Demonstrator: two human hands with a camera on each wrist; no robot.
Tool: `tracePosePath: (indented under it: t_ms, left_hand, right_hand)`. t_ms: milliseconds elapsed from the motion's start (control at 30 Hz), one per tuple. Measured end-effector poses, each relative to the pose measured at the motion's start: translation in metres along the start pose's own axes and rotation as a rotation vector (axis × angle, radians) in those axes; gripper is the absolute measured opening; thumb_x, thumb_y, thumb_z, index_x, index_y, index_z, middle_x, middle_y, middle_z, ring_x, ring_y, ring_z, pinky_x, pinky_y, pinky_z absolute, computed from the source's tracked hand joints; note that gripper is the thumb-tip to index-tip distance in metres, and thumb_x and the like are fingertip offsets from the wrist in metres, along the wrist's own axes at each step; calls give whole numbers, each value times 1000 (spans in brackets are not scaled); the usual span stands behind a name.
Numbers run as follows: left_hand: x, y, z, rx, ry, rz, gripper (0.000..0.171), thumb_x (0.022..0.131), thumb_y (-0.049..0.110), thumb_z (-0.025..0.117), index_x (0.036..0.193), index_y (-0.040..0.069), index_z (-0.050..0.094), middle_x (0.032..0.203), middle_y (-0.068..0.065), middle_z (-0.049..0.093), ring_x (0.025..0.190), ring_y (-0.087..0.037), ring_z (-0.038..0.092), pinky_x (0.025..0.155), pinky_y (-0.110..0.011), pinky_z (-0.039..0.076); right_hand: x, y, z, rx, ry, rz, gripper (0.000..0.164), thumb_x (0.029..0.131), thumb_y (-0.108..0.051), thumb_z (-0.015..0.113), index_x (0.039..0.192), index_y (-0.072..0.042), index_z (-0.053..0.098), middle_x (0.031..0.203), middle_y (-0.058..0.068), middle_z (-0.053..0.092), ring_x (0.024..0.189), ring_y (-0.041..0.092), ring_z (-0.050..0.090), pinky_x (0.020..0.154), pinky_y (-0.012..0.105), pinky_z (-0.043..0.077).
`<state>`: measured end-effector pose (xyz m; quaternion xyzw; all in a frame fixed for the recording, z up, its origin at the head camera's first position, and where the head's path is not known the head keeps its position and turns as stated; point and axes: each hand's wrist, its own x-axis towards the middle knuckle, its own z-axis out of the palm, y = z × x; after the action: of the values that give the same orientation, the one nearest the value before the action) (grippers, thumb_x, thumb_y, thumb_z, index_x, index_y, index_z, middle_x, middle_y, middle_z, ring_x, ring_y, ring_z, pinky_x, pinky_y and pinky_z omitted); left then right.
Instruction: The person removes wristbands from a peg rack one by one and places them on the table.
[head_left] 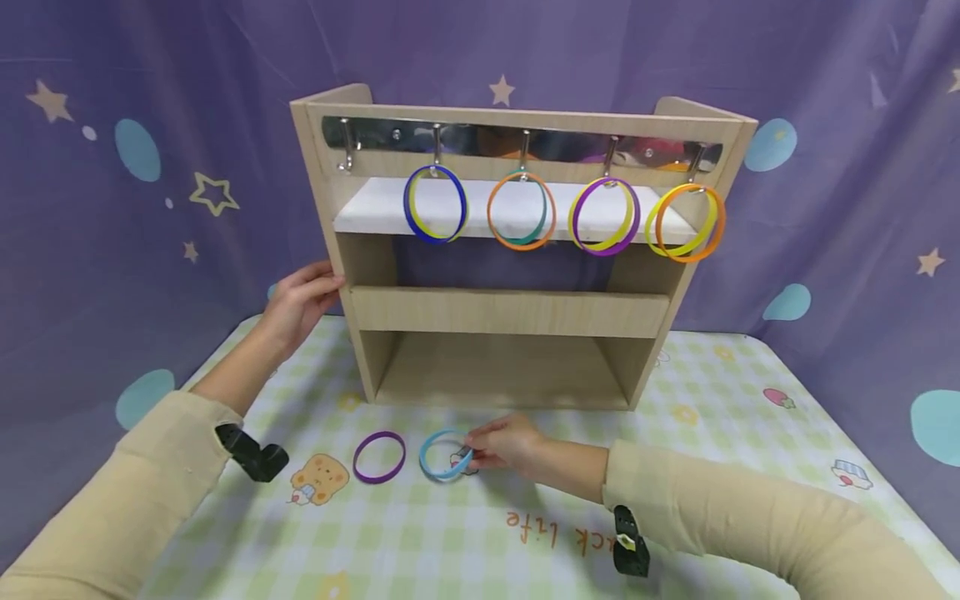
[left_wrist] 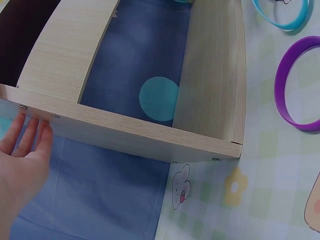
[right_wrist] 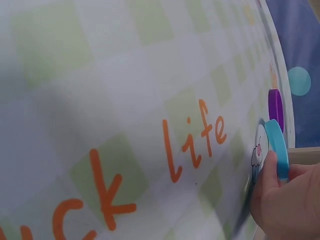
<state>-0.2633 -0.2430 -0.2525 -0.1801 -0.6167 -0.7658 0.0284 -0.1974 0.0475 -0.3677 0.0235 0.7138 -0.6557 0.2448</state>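
Observation:
My right hand [head_left: 512, 443] pinches the right edge of a light blue silicone wristband [head_left: 432, 468] low over the tablecloth. To its left lies a purple wristband [head_left: 379, 479]. My left hand [head_left: 300, 302] rests its fingertips on the outer left side of a wooden shelf unit [head_left: 510, 312]; the left wrist view shows those fingers [left_wrist: 44, 140] straight against the side panel. Along the top of the unit runs a metal hook rail [head_left: 465, 138]. The leftmost hook [head_left: 346, 150] is bare, while the others carry wristbands in pairs, among them a blue one [head_left: 408, 212] with a yellow one.
Further pairs hang to the right: an orange wristband [head_left: 553, 218] with a teal one, a purple one [head_left: 636, 218] with a yellow one, and an orange one [head_left: 722, 225] with a yellow one. A checked tablecloth [head_left: 720, 467] covers the table. Behind stands a purple curtain [head_left: 600, 50].

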Motion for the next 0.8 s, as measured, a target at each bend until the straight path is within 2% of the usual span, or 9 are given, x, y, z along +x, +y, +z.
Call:
tracePosePath:
  t_ms: [167,333,600,733,800]
  left_hand:
    - [0,1,-2,-34,-12,15,19,96,2,50,106,11,63,103,3,66,96,-7,63,90,-16,48]
    - [0,1,0,-39,-3,14,20,96,1,49,105,12,64,102,4,67,95,-7,64,90,-16,48]
    - [-1,1,0,-35,12,7,19,96,2,50,105,12,62,102,4,66,96,-6,64,90,-15,48]
    - [-1,1,-1,-21,7,-1,18,96,3,51,107,13,61,104,5,66,97,-6,63,91,-15,48]
    - [-1,1,0,-2,7,-5,17,96,4,51,112,10,57,105,5,66,98,-5,63,91,-14,47]
  right_hand:
    - [1,-1,2,-32,43,-14,22,88,3,63,107,15,63,92,27,71,58,10,65,68,26,60]
    - [-1,0,2,-78,82,-29,19,88,2,64,104,14,65,93,28,70,64,15,70,72,31,60]
    - [-5,-4,1,-97,79,-17,19,88,3,63,105,13,64,95,28,70,76,25,73,78,35,60]
    - [-5,-4,-2,-115,74,-16,18,88,3,63,103,13,65,95,29,70,75,23,72,78,36,60]
    - [-5,-4,-3,-128,70,-20,18,88,3,63,103,13,65,96,29,70,76,22,72,77,35,60]
